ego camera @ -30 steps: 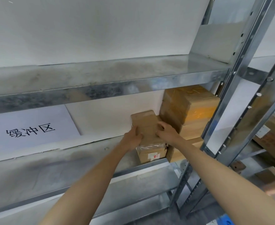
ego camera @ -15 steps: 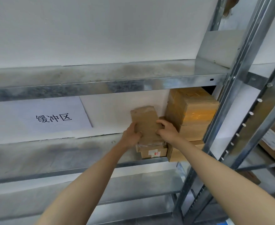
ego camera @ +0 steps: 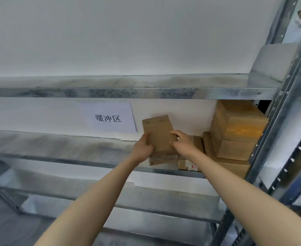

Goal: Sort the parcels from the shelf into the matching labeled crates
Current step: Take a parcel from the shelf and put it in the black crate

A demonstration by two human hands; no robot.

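As left hand (ego camera: 143, 147) and right hand (ego camera: 183, 145) grip it, parcel (ego camera: 158, 131) between them

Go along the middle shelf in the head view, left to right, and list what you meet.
Paper sign with printed characters → left-hand grip → held parcel → right-hand grip → stacked cardboard boxes → metal upright.

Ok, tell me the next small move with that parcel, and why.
Probably pull the brown parcel back off the shelf toward you: the left hand and right hand grip its sides, it stands tilted above the small boxes, and nothing seems to block it.
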